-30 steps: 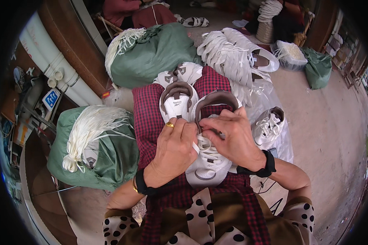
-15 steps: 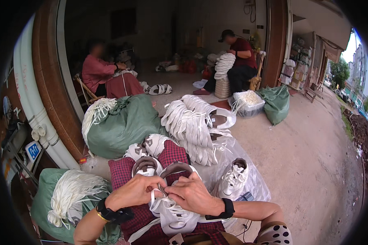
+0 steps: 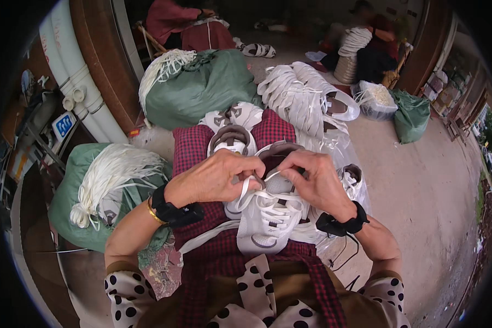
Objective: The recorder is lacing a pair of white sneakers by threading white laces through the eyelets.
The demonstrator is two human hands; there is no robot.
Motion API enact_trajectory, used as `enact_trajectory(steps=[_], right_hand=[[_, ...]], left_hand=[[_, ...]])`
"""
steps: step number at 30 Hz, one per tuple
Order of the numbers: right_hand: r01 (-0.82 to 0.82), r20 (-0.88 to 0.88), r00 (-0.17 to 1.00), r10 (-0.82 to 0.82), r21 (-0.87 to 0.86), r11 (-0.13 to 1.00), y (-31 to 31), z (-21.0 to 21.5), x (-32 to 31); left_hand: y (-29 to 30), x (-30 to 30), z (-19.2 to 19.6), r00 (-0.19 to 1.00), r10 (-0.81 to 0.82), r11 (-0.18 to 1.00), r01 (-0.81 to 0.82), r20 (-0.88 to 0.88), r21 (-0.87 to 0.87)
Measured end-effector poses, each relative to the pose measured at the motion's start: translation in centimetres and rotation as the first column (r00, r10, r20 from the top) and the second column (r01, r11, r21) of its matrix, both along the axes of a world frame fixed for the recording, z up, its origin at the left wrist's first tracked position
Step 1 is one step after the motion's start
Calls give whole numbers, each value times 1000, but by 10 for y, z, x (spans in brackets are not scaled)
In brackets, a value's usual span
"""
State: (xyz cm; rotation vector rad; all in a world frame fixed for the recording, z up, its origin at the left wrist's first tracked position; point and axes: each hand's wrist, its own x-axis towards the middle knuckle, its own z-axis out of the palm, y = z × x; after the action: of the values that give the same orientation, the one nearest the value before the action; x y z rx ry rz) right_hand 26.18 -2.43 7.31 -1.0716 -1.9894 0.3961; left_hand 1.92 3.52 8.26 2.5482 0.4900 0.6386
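Observation:
A white sneaker (image 3: 268,227) with a brown lining lies toe toward me on the red-and-black checked cloth over my lap. White lacing crosses its front. My left hand (image 3: 218,177) pinches a white shoelace (image 3: 247,186) at the shoe's opening, and a loop of it hangs below the fingers. Beside it, my right hand (image 3: 314,177) grips the same lace between thumb and forefinger, close to the tongue. Just beyond my left hand sits another white shoe (image 3: 232,139) with a brown collar.
White laces (image 3: 115,177) lie bundled on a green sack (image 3: 71,164) at my left. A larger green sack (image 3: 202,93) stands farther off. Stacked white shoe uppers (image 3: 295,98) rise ahead. At the right, a sneaker (image 3: 352,177) rests on clear plastic. Two people sit working in the doorway.
The view has tipped downward, so the scene sits higher and my lap shows more. Both hands stay at the shoe opening; my fingers have shifted, with the lace now stretched between them.

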Motion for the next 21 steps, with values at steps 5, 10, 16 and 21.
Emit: enact_trajectory(steps=[5, 10, 16, 21], right_hand=[[200, -225, 950, -218, -100, 975, 2, 3, 24], [266, -326, 901, -285, -104, 958, 6, -15, 50], [45, -283, 948, -142, -322, 946, -2, -15, 18], [-63, -308, 950, -59, -374, 925, 20, -16, -4]], left_hand=[[-2, -17, -8, 998, 51, 993, -46, 44, -106], [-16, -27, -16, 987, 153, 984, -149, 36, -101], [-31, -51, 14, 976, 204, 977, -207, 70, 41], [-39, -75, 33, 885, 457, 878, -464, 82, 116]])
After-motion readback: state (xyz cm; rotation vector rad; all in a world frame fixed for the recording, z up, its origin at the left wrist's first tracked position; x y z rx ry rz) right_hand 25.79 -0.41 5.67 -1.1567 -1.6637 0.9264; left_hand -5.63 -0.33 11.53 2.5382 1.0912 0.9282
